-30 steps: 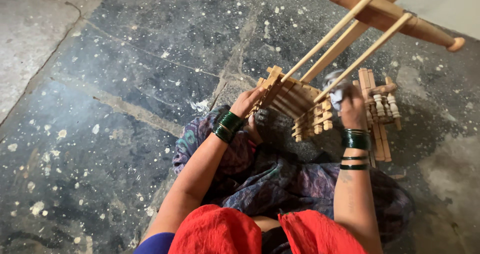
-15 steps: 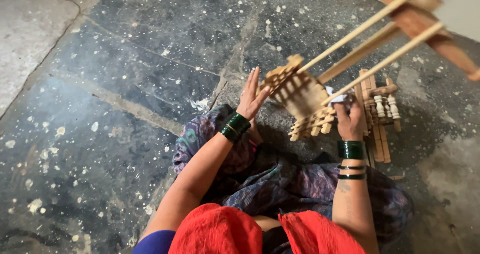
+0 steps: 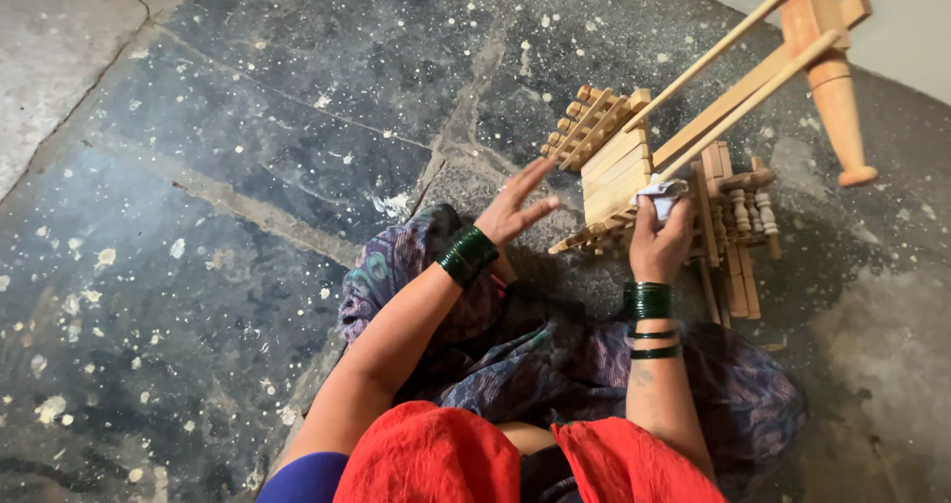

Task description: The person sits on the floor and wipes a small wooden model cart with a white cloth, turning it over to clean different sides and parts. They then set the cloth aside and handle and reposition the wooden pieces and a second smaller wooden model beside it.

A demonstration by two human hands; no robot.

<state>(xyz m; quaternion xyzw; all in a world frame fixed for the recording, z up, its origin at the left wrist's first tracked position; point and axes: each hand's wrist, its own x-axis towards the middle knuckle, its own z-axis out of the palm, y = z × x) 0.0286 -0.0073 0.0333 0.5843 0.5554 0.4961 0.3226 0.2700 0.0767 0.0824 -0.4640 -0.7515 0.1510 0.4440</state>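
both hands: left hand (image 3: 517, 209) has opened beside the wooden cart (image 3: 614, 161), right hand (image 3: 659, 238) keeps its cloth (image 3: 662, 194).

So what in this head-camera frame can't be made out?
- Right hand: its palm side is turned away, so how it holds the white cloth is hidden.
- Wooden frame: the underside is out of sight.
- Its long rods and turned handle: cut off by the top edge.
- Left hand: open, but contact with the frame is unclear.

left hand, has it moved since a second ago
Yes. The left hand has come off the wooden toy cart that it gripped; its fingers are now spread open beside the frame, while the right hand presses a white cloth against it.
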